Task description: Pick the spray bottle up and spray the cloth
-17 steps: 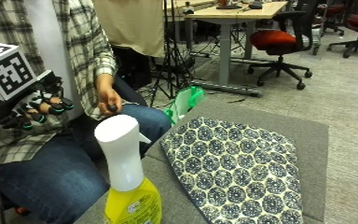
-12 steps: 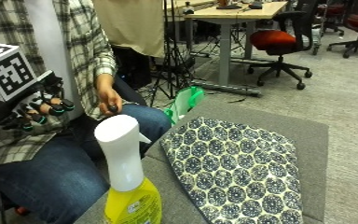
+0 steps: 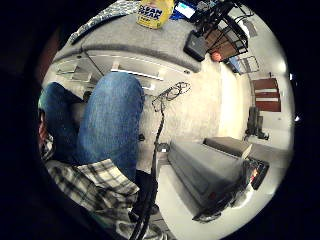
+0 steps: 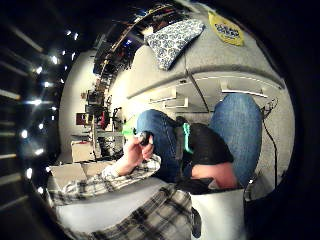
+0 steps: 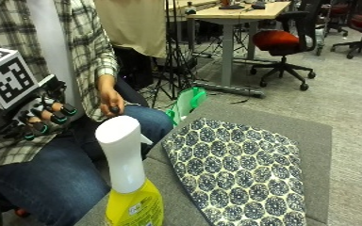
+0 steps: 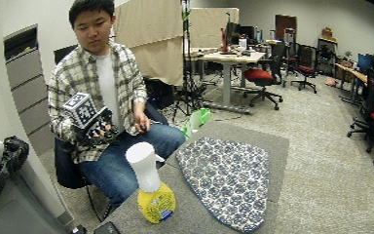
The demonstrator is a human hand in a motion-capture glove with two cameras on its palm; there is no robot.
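The gloved right hand (image 5: 40, 117) is just hanging in front of the person's chest with its fingers loosely curled and nothing in them, well apart from everything on the table. The only container around is the spray bottle (image 5: 129, 188), yellow body with a white sprayer head, standing upright on the grey table (image 5: 306, 136) out in front of that hand and lower down; the body looks yellow all the way up, but I can't tell how full it really is. The cloth (image 5: 241, 176), white with a dark blue pattern, lies flat on the table just beside the bottle, on the side farther from the gloved hand, with one edge draped over the table rim. The bare left hand (image 5: 111, 100) rests over a jeans-clad knee (image 5: 134, 120), pinching something small and dark. Something green (image 5: 187, 103) pokes up past the table's far edge. Behind that it's carpeted office floor, a wooden desk (image 5: 237, 12) and a red-seated chair (image 5: 281, 40).
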